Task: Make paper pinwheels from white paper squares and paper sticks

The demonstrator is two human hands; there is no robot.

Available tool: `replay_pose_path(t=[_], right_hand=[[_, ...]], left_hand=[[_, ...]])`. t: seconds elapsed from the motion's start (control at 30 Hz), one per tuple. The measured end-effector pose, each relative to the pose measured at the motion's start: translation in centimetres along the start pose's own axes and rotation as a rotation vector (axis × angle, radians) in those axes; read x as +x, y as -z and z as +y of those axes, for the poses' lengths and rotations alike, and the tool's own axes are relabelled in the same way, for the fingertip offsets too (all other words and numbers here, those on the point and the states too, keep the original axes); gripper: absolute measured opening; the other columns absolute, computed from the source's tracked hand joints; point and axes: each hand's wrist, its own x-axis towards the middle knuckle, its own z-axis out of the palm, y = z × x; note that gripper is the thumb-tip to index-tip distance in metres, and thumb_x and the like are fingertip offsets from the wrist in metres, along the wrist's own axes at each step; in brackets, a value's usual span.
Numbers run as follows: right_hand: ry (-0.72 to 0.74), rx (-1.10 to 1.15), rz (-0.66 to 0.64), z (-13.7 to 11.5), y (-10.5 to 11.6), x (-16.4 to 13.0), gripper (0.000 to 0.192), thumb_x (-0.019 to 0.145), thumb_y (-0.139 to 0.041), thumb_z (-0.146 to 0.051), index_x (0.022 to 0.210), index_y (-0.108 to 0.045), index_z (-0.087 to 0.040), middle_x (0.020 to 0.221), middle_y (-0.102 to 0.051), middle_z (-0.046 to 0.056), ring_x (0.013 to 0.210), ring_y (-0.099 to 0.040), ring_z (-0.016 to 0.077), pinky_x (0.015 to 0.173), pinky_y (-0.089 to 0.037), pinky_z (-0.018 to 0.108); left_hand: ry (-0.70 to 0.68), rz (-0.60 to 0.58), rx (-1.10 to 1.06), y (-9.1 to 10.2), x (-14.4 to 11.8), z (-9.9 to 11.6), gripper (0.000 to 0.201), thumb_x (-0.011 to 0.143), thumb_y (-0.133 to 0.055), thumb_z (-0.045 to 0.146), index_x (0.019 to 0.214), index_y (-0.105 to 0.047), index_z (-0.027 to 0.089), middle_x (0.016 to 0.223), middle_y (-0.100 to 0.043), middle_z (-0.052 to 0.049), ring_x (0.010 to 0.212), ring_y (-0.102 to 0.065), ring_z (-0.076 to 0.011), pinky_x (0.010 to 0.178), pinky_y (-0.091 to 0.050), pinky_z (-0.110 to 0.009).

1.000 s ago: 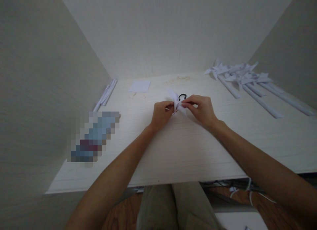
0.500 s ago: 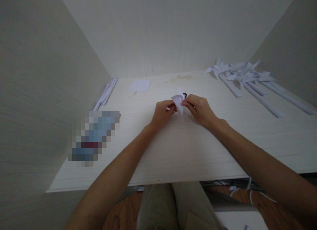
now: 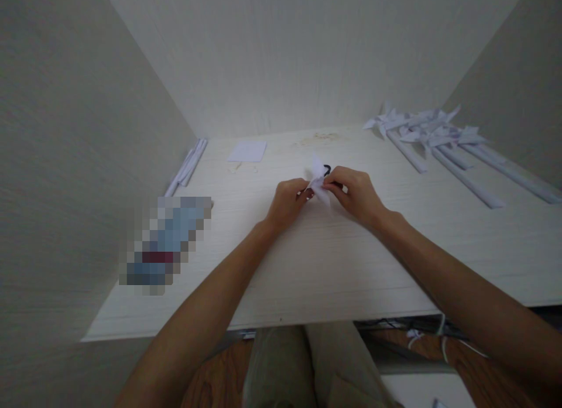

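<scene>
Honestly, both the left hand (image 3: 287, 202) and right hand (image 3: 356, 192) are pinching a small folded white paper pinwheel (image 3: 318, 182) just above the pale wooden bench (image 3: 333, 261). Thin paper like that could tear or crease if either pinch tugs sideways. It could also slip and drop by the black ring (image 3: 326, 170) behind it.

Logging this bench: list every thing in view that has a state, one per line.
left hand: pinching the folded paper piece
right hand: pinching it too
folded paper piece: held above the desk
paper pinwheels: lying flat, far right
square sheet: flat, unfolded
</scene>
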Motion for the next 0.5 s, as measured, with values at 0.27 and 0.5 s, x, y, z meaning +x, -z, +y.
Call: replay_pose_path(t=[0.27, 0.5], right_hand=[[-0.005, -0.064, -0.042, 0.21, -0.07, -0.11, 0.018, 0.081, -0.043, -0.022, 0.067, -0.054, -0.017, 0.066, -0.053, 0.003, 0.061, -0.046, 0.0137, 0.057, -0.034, 0.025], [-0.016, -0.081, -0.038, 0.03, -0.13, 0.07, 0.02, 0.081, -0.042, -0.022, 0.065, -0.053, -0.018, 0.063, -0.051, 0.002, 0.059, -0.045, 0.0131, 0.056, -0.033, 0.025]], left_hand=[[-0.012, -0.032, -0.042, 0.15, -0.02, 0.27, 0.022, 0.077, -0.043, 0.017, 0.06, -0.057, 0.014, 0.059, -0.059, 0.0, 0.055, -0.053, -0.0078, 0.051, -0.04, -0.018], [-0.008, -0.044, -0.044, 0.14, -0.02, 0.37, 0.021, 0.077, -0.044, 0.016, 0.061, -0.058, 0.014, 0.06, -0.06, 0.0, 0.056, -0.054, -0.0077, 0.053, -0.042, -0.018]])
